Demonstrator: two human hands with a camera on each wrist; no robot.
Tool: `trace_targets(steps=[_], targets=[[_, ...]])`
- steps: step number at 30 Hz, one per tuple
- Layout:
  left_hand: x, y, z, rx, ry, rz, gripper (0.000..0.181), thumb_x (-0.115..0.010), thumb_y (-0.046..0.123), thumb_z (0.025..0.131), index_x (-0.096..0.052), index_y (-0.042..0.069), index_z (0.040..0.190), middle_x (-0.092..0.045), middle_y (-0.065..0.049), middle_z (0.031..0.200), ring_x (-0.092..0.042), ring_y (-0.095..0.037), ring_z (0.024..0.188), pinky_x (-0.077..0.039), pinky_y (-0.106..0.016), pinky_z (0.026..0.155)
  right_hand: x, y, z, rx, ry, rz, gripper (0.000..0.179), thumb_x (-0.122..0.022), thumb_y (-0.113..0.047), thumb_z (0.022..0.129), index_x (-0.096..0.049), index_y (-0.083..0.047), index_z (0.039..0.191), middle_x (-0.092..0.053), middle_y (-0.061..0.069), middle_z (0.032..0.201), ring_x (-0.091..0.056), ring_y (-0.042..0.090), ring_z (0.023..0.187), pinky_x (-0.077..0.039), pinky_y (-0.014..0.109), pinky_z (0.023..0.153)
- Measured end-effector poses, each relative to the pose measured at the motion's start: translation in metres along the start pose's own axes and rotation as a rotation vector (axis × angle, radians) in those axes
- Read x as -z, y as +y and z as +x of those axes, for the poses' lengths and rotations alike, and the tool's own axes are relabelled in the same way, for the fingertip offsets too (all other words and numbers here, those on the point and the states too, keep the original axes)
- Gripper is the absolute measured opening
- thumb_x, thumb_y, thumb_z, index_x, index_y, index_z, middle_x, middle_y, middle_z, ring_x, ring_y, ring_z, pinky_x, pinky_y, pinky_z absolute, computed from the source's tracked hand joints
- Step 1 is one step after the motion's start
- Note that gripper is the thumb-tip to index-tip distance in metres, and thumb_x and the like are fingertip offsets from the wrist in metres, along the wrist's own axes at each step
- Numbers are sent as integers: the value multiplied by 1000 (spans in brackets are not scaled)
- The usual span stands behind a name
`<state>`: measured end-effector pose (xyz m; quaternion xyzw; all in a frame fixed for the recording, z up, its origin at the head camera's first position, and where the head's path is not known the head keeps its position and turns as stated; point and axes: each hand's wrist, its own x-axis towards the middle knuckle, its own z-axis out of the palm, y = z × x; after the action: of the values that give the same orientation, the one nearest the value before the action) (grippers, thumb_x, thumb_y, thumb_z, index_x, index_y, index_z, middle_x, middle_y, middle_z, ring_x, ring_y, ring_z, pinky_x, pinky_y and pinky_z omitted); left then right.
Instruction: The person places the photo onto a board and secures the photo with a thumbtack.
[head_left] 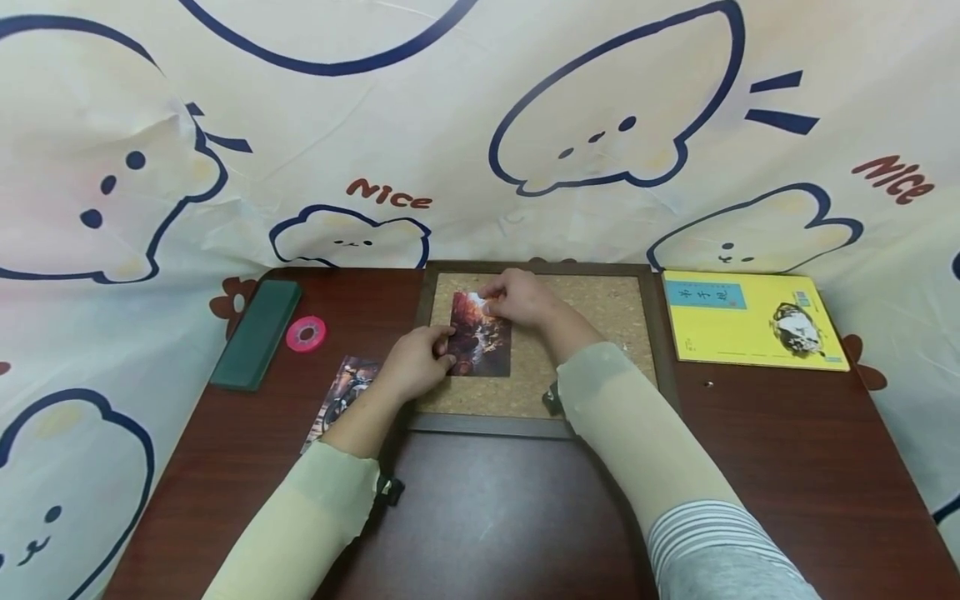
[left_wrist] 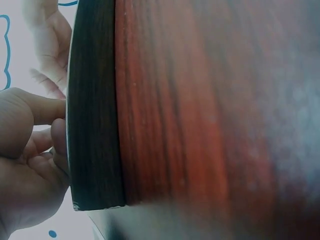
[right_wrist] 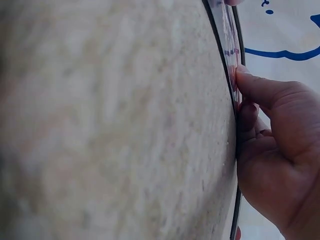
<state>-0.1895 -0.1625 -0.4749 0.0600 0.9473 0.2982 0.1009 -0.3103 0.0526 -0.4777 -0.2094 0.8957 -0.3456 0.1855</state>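
A dark, reddish picture card (head_left: pixel 482 343) lies upright over the left part of a cork board (head_left: pixel 592 312) with a dark frame. My right hand (head_left: pixel 525 298) pinches the card near its top right corner. The right wrist view shows the thumb and forefinger of that hand (right_wrist: pixel 285 135) at the card's edge. At the card's left edge, my left hand (head_left: pixel 411 364) holds it between thumb and fingers. In the left wrist view the board's frame (left_wrist: pixel 95 110) hides the fingertips of the left hand (left_wrist: pixel 30 150). A second picture card (head_left: pixel 347 387) lies partly under the left forearm.
Left of the board are a pink roll of tape (head_left: pixel 306 334) and a dark green box (head_left: pixel 257 335). To the right lies a yellow book (head_left: pixel 731 329), with a tiny object (head_left: pixel 708 384) below it on the brown table (head_left: pixel 787 450). A patterned cloth (head_left: pixel 450 125) hangs behind.
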Motion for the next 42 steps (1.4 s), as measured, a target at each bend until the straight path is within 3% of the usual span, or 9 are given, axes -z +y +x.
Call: trace_targets(steps=[6, 12, 19, 25, 33, 42], targets=[[3, 2, 2, -22, -30, 15, 51, -74, 16, 93, -61, 6, 141, -58, -6, 94, -54, -24, 87, -44, -40, 79, -3, -2, -8, 28, 46, -58, 35, -72, -19, 97, -72, -14, 131, -62, 7, 123, -60, 23, 106, -50, 41, 94], [5, 3, 1, -28, -49, 32, 56, -75, 17, 92, -59, 4, 144, -59, -7, 96, -55, -25, 89, -46, -41, 79, -4, -4, -20, 85, 65, -126, 53, -76, -14, 92, -63, -11, 143, -57, 8, 111, -57, 21, 99, -51, 35, 87], [5, 2, -5, -86, -23, 0, 57, -75, 14, 91, -59, 4, 144, -60, -7, 99, -56, -25, 93, -47, -43, 85, 2, -5, -45, 105, 50, -8, 63, -79, -7, 89, -55, -4, 148, -56, 12, 117, -58, 24, 103, -52, 36, 92], [6, -3, -13, -161, -5, -67, 52, -74, 11, 92, -61, 6, 142, -59, -6, 99, -55, -21, 87, -47, -39, 78, 2, -3, -63, 110, 37, -8, 66, -79, -10, 89, -53, -6, 150, -53, 11, 119, -57, 22, 105, -52, 34, 93], [9, -12, -26, -185, 80, -128, 46, -75, 11, 94, -65, 10, 138, -60, -3, 100, -57, -21, 90, -49, -38, 78, 1, 2, -86, 154, 28, -30, 60, -77, -12, 93, -55, -9, 149, -59, 10, 123, -61, 21, 110, -52, 38, 99], [17, -19, -43, -175, 188, -114, 42, -77, 15, 93, -70, 14, 134, -61, -3, 100, -55, -25, 91, -45, -40, 77, 8, 15, -124, 187, 43, -40, 62, -77, -19, 94, -53, -10, 150, -58, 9, 138, -60, 24, 120, -49, 42, 104]])
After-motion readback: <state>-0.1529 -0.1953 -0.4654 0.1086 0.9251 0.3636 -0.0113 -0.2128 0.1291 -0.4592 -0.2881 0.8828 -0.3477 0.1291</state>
